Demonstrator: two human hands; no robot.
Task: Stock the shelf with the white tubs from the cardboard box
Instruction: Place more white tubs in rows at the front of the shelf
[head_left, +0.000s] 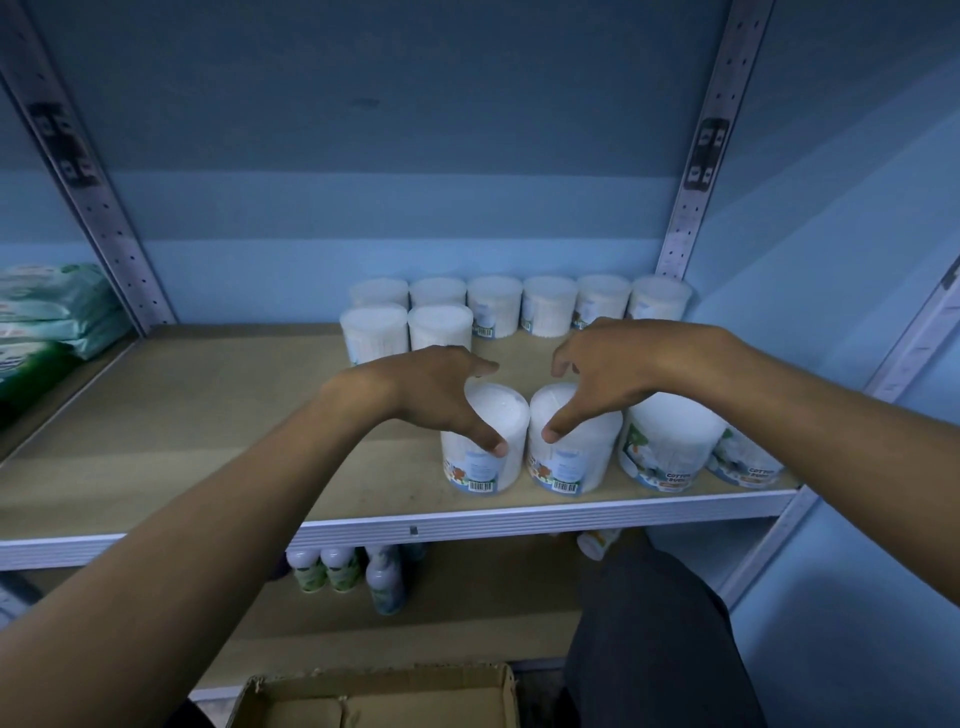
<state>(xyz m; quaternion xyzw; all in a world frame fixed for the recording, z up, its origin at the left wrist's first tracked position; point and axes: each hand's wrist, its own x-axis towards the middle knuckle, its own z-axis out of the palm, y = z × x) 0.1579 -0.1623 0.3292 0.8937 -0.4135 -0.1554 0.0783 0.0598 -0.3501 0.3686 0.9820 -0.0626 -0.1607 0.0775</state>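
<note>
Left hand (434, 395) grips one tub (483, 441), right hand (602, 379) grips tub beside it (571, 447), near shelf (208, 415) front edge. Careless release could knock tub off edge.

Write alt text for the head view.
Each hand, left hand and right hand, grips one white tub near the shelf's front edge; more tubs line the back, cardboard box below.
</note>
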